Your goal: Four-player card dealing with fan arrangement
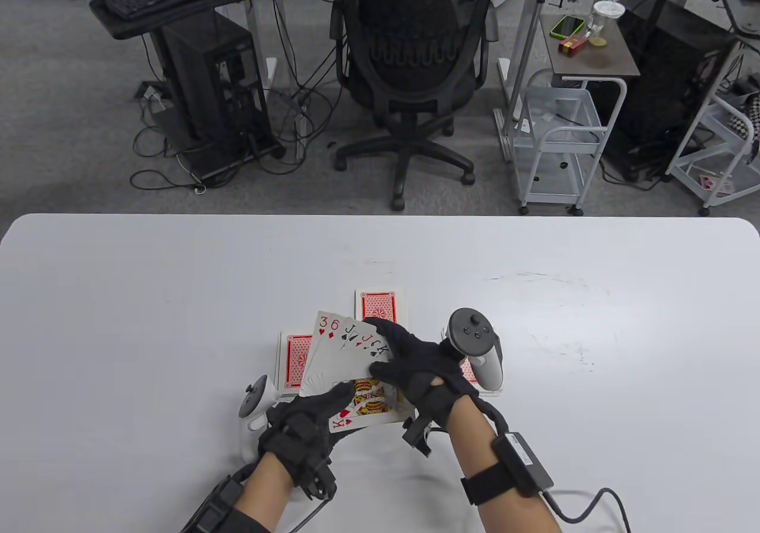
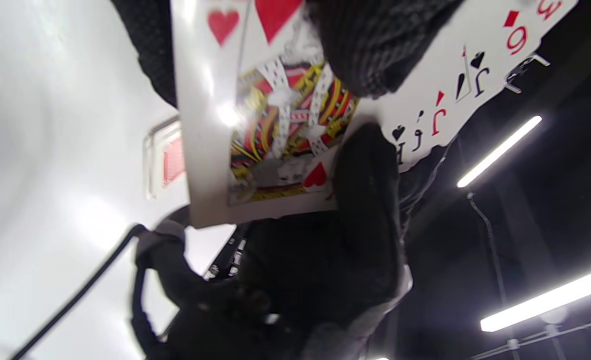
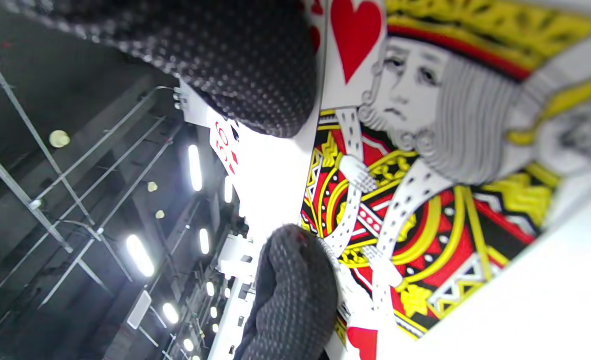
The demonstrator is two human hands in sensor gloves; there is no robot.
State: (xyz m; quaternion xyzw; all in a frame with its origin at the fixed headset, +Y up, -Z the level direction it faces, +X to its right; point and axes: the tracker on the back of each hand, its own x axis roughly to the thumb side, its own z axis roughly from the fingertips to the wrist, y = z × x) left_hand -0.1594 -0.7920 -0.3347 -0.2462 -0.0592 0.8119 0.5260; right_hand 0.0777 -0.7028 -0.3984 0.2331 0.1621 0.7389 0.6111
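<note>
Five cards (image 1: 350, 358) are held fanned above the table (image 1: 119, 319), pinched by left hand (image 1: 303, 432) and right hand (image 1: 415, 373) fingers; even spacing should be kept, indices visible.

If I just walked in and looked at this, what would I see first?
The fan of cards, face up above the white table, with a bright king of hearts in front. The left hand holds its bottom while the right hand pinches its right edge. Red-backed card piles lie face down behind it.
</note>
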